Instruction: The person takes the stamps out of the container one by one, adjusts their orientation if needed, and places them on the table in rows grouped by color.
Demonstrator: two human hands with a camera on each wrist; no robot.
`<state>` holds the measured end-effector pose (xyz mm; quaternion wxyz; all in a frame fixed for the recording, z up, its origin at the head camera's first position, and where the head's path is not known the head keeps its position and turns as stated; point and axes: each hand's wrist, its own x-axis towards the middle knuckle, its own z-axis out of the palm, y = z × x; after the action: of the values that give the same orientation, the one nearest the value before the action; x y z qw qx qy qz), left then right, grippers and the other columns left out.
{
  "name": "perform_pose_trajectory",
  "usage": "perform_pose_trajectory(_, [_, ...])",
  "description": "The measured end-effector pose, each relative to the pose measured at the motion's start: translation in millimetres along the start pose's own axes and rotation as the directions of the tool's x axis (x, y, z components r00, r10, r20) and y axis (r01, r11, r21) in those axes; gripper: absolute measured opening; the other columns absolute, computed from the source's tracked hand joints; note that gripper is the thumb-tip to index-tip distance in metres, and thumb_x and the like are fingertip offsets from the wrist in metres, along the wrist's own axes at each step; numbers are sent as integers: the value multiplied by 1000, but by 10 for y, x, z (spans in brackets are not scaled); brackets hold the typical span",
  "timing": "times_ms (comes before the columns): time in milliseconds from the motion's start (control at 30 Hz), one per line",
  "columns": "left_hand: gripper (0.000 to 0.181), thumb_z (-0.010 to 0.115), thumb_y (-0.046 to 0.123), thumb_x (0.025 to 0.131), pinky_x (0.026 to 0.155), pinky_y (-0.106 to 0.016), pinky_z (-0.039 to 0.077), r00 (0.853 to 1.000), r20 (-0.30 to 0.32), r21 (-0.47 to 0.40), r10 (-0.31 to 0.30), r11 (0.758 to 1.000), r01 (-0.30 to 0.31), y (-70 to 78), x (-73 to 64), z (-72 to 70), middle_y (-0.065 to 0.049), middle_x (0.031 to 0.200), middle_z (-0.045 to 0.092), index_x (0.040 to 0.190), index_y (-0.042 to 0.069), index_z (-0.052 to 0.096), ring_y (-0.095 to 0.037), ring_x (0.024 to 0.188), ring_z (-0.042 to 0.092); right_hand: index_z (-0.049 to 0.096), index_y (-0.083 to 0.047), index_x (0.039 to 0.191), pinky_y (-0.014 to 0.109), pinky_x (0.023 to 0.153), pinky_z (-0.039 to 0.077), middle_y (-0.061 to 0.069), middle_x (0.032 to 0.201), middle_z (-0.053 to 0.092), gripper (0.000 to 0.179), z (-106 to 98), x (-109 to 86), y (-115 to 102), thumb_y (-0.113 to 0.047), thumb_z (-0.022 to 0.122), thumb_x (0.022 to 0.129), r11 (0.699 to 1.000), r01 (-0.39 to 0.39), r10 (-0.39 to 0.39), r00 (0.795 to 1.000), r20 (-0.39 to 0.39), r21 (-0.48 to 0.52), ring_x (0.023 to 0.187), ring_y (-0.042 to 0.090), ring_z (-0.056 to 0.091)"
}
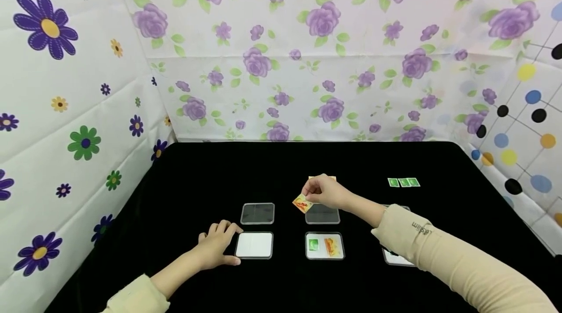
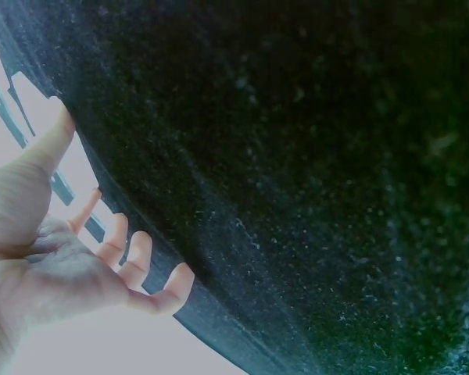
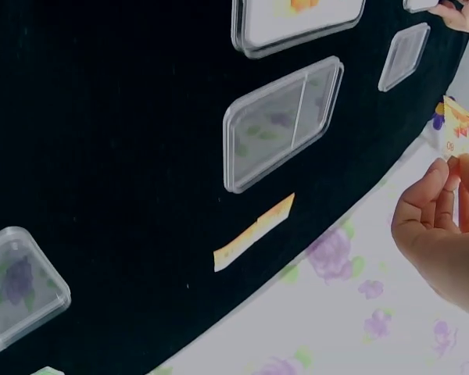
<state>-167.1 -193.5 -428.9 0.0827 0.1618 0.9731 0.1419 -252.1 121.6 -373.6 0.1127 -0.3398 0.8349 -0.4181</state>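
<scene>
My right hand [image 1: 327, 192] pinches a small yellow-orange card [image 1: 302, 203] between thumb and fingers, above the table. The same card [image 3: 463, 129] shows at the right edge of the right wrist view. Below the hand lies a clear shallow plastic case [image 1: 322, 215], with more orange cards [image 3: 254, 232] just behind it. My left hand [image 1: 215, 247] lies with spread fingers at the left side of a clear box with a white inside [image 1: 254, 245]. Thumb and fingertips are at its edge. In the left wrist view the left hand's fingers [image 2: 137, 258] look loosely bent.
A middle box [image 1: 319, 253] holds a green card [image 1: 313, 245] and an orange card [image 1: 332, 247]. Behind the left box lies another clear case [image 1: 257, 213]. Several green cards [image 1: 404, 182] lie at the back right. My right sleeve [image 1: 439, 240] partly covers a box [image 1: 397, 258] on the right.
</scene>
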Motion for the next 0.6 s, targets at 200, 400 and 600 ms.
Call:
perform_pose_trajectory(200, [64,82,33,67,84,-66,38,1000,8,6,-8,1000,8,-3,6,1,-17,124,47,119,13,50,-41,114,45,60,6,91,19,59,45,16,81,63,4,-67,60,3,3,58,89,992,78,-76,997,21,-102,66,19,56])
perform_pose_trajectory(400, [64,82,33,67,83,-66,39,1000,6,0,8,1000,-8,19,5,-24,-17,123,48,119,12,50,-41,113,45,58,3,91,21,60,44,11,79,62,3,-188,143,37,1,60,89,968,90,-88,996,18,-234,62,6,51])
perform_pose_trajectory(600, [65,82,33,66,83,-67,38,1000,8,1,8,1000,-8,12,5,-26,-18,123,47,119,12,50,-42,113,45,57,2,88,23,59,40,9,73,57,4,-277,229,97,-2,59,90,964,94,-84,995,52,-249,58,6,42])
